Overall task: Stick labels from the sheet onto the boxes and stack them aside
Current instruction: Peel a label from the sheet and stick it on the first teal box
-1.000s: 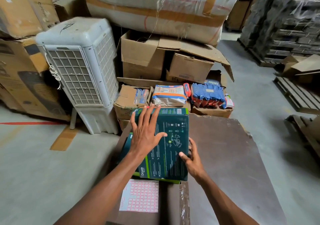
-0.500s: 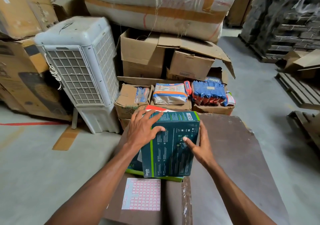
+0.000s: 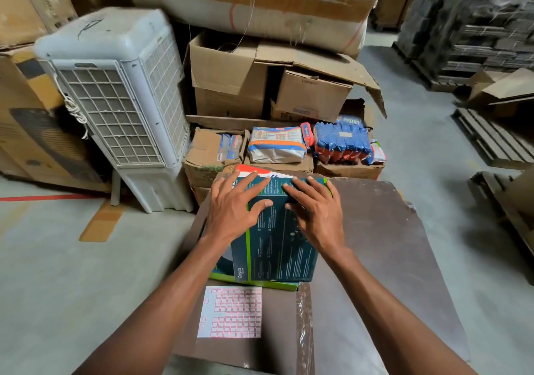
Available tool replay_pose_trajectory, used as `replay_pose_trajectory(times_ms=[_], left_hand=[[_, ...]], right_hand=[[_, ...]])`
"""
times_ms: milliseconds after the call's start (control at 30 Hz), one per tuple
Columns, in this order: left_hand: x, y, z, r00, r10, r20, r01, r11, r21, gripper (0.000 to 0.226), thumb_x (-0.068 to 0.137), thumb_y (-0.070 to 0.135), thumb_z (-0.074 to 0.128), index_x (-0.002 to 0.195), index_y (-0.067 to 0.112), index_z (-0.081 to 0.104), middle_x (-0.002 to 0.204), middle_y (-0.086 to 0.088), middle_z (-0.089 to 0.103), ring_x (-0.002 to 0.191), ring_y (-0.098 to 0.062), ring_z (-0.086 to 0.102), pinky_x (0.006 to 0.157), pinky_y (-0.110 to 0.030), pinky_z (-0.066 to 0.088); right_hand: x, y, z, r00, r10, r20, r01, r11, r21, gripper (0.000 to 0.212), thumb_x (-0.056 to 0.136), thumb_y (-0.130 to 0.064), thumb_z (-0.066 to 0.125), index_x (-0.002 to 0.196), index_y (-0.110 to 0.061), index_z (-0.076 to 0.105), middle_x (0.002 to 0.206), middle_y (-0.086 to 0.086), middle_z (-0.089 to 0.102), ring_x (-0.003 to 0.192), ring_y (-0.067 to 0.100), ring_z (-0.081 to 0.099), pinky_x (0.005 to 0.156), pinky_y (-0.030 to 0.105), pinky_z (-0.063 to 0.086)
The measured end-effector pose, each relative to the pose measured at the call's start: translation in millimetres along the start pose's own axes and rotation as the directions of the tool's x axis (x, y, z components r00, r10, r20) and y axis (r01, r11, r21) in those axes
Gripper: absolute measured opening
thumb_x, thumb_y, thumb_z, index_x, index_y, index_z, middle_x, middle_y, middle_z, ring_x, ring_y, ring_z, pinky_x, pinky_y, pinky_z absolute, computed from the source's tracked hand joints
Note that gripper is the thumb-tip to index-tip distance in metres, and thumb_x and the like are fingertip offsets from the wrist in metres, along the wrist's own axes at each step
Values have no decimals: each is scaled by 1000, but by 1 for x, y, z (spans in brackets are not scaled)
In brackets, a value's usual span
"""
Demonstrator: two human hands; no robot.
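Observation:
A dark teal box [image 3: 277, 247] with green edges stands tilted on top of another teal and green box [image 3: 254, 283] on the brown board [image 3: 384, 259]. My left hand [image 3: 234, 210] lies spread on the upper left of the top box, fingers over its far edge. My right hand [image 3: 315, 213] presses flat on its upper right. Both hands hold this box. A white sheet of red-bordered labels [image 3: 231, 312] lies flat on the board just in front of the boxes. A white and red box edge [image 3: 260, 171] shows behind the top box.
A white air cooler [image 3: 115, 100] stands at the left. Cardboard cartons [image 3: 231, 80] and packets [image 3: 277, 145] crowd the space behind the board. Blue packs [image 3: 342, 140] sit at the back right. Wooden pallets [image 3: 491, 140] lie on the grey floor to the right.
The top box has been turned upward and moved right on the stack. My right hand went from its side edge to flat on its face. My left hand shifted to the upper left corner.

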State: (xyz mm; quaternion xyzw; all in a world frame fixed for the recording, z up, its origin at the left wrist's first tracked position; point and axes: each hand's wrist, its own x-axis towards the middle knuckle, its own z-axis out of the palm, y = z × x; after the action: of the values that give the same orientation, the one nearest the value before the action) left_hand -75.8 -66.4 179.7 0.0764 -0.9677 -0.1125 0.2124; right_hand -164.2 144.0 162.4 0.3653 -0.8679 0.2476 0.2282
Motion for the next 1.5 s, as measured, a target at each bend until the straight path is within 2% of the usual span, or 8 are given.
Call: replay_pose_trajectory(times_ms=[333,533,700,933,1067,1233,1367,1500], left_hand=[[-10,17,15,973,-87,-216,56,988,-144,39,87,35,77,125,42,69,131,14,67,134,-24,53,110,-54,36],[-2,19,3,988,-13,-156,9,1000,-27,34,96,46,63,130,43,65,134,14,65,136,-22,54,120,-52,21],[11,20,-8,990,117,74,-118,993,5,44,101,50,50,145,47,48,152,14,48,148,-20,38,121,-52,23],[10,15,-9,993,112,48,-109,992,-68,39,98,51,58,136,48,57,143,14,57,142,-19,46,116,-44,35],[11,16,-13,992,108,62,-100,987,-123,38,97,51,61,135,47,58,143,13,57,142,-16,46,118,-40,32],[13,16,-13,995,94,44,-85,982,-170,35,94,51,64,129,46,63,139,14,60,140,-16,49,115,-38,33],[14,16,-10,998,66,18,-61,976,-209,33,93,50,66,126,45,66,135,15,62,138,-16,51,114,-36,32],[11,12,-4,997,72,-6,-72,972,-224,34,93,53,64,126,46,66,135,16,62,138,-15,51,115,-39,37]], right_hand=[[9,-7,-7,998,20,62,-18,1000,-25,45,95,-46,67,138,-36,60,142,-5,61,137,25,52,117,48,33],[2,-7,-2,999,31,23,-30,998,-51,44,99,-45,62,141,-39,56,145,-6,59,140,26,49,118,47,31],[-1,-11,-1,999,37,-40,-38,999,-19,42,97,-39,66,138,-36,61,141,-4,62,137,28,51,117,47,32],[-18,-31,8,982,56,-181,-62,998,-30,45,95,-30,68,139,-23,61,142,5,59,144,32,41,119,55,26],[-58,-61,30,958,51,-283,-36,998,59,35,93,-25,70,128,-24,64,132,8,59,126,31,49,101,46,37],[-112,-96,82,978,101,183,-151,947,283,18,91,-15,62,107,-19,68,102,-3,63,88,18,51,73,40,48],[-137,-117,130,733,124,669,-398,876,274,20,95,-15,59,106,-17,76,108,1,75,98,22,65,87,34,53],[-157,-138,179,520,99,849,-451,876,174,31,90,-15,56,112,-18,77,114,11,74,104,34,67,87,36,55]])
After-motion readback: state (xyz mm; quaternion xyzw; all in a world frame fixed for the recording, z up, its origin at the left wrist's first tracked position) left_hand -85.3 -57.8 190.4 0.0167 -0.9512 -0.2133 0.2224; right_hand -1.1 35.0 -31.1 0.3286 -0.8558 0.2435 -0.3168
